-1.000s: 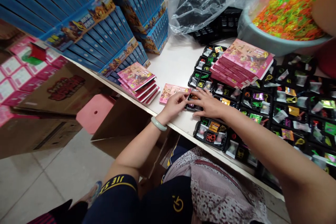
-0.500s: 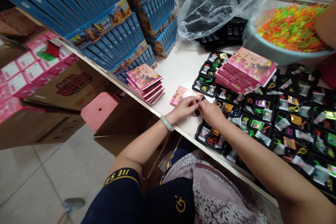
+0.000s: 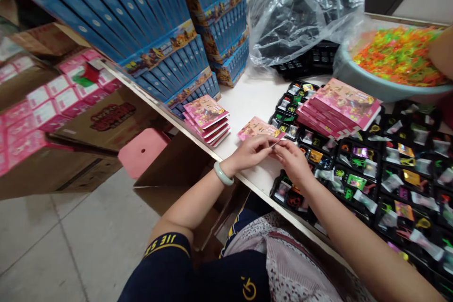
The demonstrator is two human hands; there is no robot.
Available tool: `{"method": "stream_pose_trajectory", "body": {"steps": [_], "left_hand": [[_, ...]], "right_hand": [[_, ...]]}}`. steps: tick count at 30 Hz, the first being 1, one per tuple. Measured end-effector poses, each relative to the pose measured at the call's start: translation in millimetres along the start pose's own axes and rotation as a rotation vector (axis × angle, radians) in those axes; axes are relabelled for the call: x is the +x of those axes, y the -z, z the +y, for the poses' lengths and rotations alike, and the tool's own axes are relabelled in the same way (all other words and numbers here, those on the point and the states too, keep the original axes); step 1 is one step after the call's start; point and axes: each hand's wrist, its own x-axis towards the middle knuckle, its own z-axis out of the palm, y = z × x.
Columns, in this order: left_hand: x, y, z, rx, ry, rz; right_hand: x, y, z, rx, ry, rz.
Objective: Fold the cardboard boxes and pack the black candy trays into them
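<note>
A flat pink box (image 3: 256, 127) with a printed cartoon front lies on the white table. Over its near right end my left hand (image 3: 252, 152) and my right hand (image 3: 293, 160) meet, fingertips almost touching. Both are closed in a pinch on a thin edge that appears to be the box's end flap; the fingers partly hide it. A pale green bangle circles my left wrist. Left of the hands stands a small stack of pink boxes (image 3: 207, 113). To the right, a larger pink stack (image 3: 348, 101) rests on black compartment trays (image 3: 357, 165) of small toys and packets.
Blue boxes (image 3: 170, 56) in display cartons rise at the back left. Behind are a clear plastic bag (image 3: 304, 14) and a light blue basin (image 3: 389, 86) of bright plastic pieces. An open cardboard box (image 3: 166, 165) stands below the table edge (image 3: 198, 144).
The black tray piece that showed between my hands is no longer visible there. My right hand has shifted slightly away from the left, and the whole view has moved a little.
</note>
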Motion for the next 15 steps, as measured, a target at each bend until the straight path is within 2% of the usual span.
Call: {"method": "stream_pose_trajectory", "body": {"steps": [4, 6, 8, 10, 12, 13, 15], "left_hand": [[36, 32.6, 2, 0.33, -0.156, -0.104], [55, 50.2, -5, 0.505, -0.112, -0.105], [64, 64.4, -9, 0.615, -0.01, -0.088], [57, 75.9, -3, 0.608, 0.04, -0.094], [37, 89.1, 13, 0.511, 0.017, -0.075], [24, 97.9, 23, 0.456, 0.001, -0.026], [-3, 120.8, 38, 0.403, -0.007, 0.176]], "right_hand": [[36, -23, -11, 0.071, 0.123, -0.02], [65, -42, -16, 0.138, 0.057, -0.016], [92, -63, -17, 0.161, -0.068, -0.026], [112, -78, -14, 0.096, -0.182, -0.03], [125, -86, -7, 0.01, -0.254, -0.019], [129, -88, -3, -0.02, -0.277, -0.011], [136, -89, 4, -0.047, -0.306, -0.004]]}}
